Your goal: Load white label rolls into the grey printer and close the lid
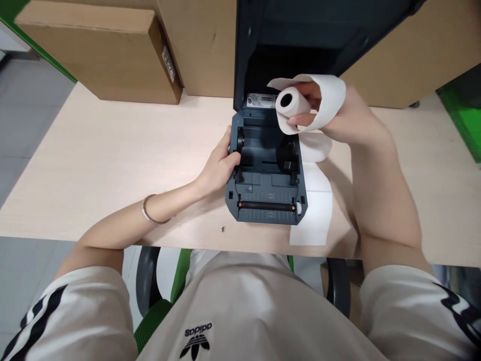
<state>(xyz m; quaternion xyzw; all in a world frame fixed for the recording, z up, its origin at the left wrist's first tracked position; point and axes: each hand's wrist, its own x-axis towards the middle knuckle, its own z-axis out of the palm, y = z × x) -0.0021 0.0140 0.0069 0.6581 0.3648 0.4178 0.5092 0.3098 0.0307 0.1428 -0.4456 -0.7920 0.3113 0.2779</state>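
Observation:
A dark label printer (266, 200) stands on the table with its lid (300, 30) raised. My left hand (220, 165) is closed round the printer's left side, thumb over the edge. My right hand (323, 108) grips a white paper roll (295, 104) above the back right part of the open bay. A loose loop of the paper curls round my right fingers and hides part of them. More of the paper strip (315, 200) lies on the table along the printer's right side.
A flat cardboard box (93, 55) stands at the back left. Larger cardboard (417, 60) is behind the printer. The light wooden table (131, 145) has its front edge close to my body. A tiny dark scrap (223, 229) lies before the printer.

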